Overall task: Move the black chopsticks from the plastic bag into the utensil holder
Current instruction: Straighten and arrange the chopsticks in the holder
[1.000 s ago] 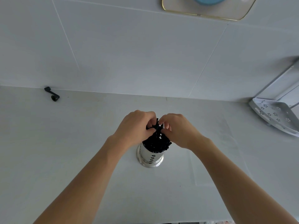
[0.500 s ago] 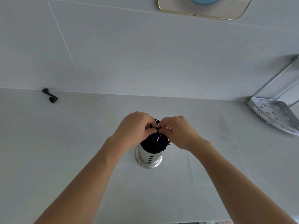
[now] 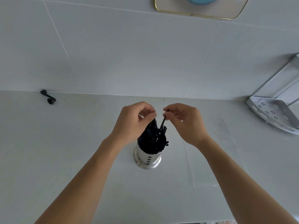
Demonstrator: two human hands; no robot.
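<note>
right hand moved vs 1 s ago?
Yes. The right hand has drawn right, away from the left hand, above the utensil holder, pinching one black chopstick.

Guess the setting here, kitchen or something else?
Probably a home kitchen: perforated steel utensil holder full of black chopsticks on a pale countertop, tiled wall, white perforated corner rack.

The lower lengths of the black chopsticks are hidden inside the utensil holder, whose upper left wall sits behind the left hand. The top edge cuts off a gold-rimmed tray and the blue object on it. The right edge crops the perforated white corner shelf. Both forearms run out at the bottom edge.
</note>
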